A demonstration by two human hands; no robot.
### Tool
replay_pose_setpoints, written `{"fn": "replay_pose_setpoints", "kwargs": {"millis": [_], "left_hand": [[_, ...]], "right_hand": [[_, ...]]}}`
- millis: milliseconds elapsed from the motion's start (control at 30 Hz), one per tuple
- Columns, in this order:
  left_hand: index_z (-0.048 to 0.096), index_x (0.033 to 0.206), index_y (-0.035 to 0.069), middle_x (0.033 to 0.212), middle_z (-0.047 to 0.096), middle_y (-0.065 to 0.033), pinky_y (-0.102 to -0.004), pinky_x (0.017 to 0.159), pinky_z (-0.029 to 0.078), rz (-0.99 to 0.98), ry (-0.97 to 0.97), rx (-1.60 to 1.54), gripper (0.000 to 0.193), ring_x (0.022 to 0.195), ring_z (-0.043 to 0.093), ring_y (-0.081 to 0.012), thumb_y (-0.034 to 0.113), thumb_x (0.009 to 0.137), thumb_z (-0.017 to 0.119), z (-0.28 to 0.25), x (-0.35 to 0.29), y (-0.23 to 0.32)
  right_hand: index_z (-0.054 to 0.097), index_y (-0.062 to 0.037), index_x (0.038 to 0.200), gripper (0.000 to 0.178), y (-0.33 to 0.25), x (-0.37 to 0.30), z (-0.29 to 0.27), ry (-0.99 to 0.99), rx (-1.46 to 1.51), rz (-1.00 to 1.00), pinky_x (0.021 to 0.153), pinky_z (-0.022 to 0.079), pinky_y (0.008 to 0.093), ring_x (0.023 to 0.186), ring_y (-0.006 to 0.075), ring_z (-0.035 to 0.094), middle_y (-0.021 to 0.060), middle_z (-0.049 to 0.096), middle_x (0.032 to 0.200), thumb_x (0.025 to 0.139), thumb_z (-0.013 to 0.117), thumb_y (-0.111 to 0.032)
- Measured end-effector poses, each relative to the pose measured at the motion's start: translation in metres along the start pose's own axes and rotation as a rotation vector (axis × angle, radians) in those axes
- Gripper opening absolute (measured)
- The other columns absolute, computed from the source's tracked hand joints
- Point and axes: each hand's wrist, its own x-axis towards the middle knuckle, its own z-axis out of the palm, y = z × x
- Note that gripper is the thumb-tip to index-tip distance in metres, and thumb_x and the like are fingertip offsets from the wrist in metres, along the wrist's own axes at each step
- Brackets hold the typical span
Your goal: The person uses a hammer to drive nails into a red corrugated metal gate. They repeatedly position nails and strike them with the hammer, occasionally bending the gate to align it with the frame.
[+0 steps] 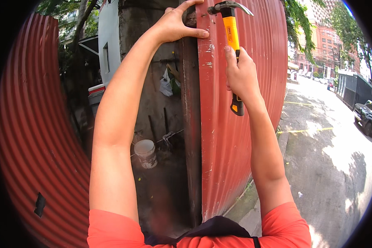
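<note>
Near twelve o'clock in the view, the left hand [172, 27] is spread wide, its thumb resting on the edge of a red corrugated metal sheet [227, 140] and its forefinger stretched up along it; whether its hidden fingers hold anything, I cannot tell; toward one o'clock, the right hand [243, 76] is wrapped around a claw hammer [232, 34] by its yellow-and-black handle; the hammer stands nearly upright before the sheet, claw toward three o'clock, striking face toward nine; I cannot tell whether its head touches metal; toward eight o'clock stands a stained white bucket [145, 151]; at eleven hangs a white plastic bag [166, 85]; at nine rises another corrugated sheet [37, 115]; at three, a parked vehicle [364, 113] borders the road [306, 165].
</note>
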Motion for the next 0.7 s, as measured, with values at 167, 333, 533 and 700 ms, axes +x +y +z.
{"fn": "replay_pose_setpoints", "kwargs": {"millis": [167, 333, 533, 700], "left_hand": [[0.042, 0.156, 0.034, 0.149, 0.047, -0.0297, -0.0578, 0.119, 0.034, -0.026, 0.05, 0.152, 0.111, 0.149, 0.033, -0.0463, 0.057, 0.061, 0.095, -0.011, -0.009, -0.011], [0.045, 0.154, 0.033, 0.145, 0.051, -0.0289, -0.0556, 0.12, 0.034, 0.009, 0.045, 0.025, 0.109, 0.146, 0.039, -0.0447, 0.054, 0.061, 0.096, -0.003, 0.001, -0.006], [0.043, 0.155, 0.036, 0.142, 0.052, -0.03, -0.0542, 0.119, 0.036, -0.046, 0.087, 0.187, 0.11, 0.144, 0.041, -0.0445, 0.055, 0.06, 0.096, -0.007, -0.011, -0.008], [0.042, 0.155, 0.037, 0.141, 0.052, -0.0302, -0.0563, 0.117, 0.037, 0.015, 0.049, 0.028, 0.112, 0.147, 0.036, -0.0442, 0.058, 0.059, 0.095, 0.005, 0.003, -0.007]], "right_hand": [[0.046, -0.0089, 0.091, 0.035, -0.019, -0.024, -0.036, 0.304, 0.527, -0.124, 0.038, 0.04, 0.0263, 0.041, 0.0079, 0.046, -0.0001, 0.047, 0.058, 0.112, 0.044, -0.038], [0.054, 0.0051, 0.099, 0.044, 0.005, -0.005, 0.01, -0.013, -0.012, 0.029, 0.059, 0.049, 0.0458, 0.061, 0.0268, 0.064, 0.0182, 0.059, 0.066, 0.109, 0.05, -0.038], [0.052, -0.0033, 0.092, 0.037, -0.021, -0.034, -0.031, 0.361, 0.606, -0.157, 0.043, 0.039, 0.0292, 0.047, 0.0102, 0.055, 0.0032, 0.055, 0.06, 0.111, 0.045, -0.035], [0.052, 0.0025, 0.096, 0.036, 0.017, -0.01, 0.015, 0.106, -0.008, -0.102, 0.054, 0.046, 0.0431, 0.056, 0.0276, 0.063, 0.0185, 0.057, 0.064, 0.108, 0.051, -0.032]]}}
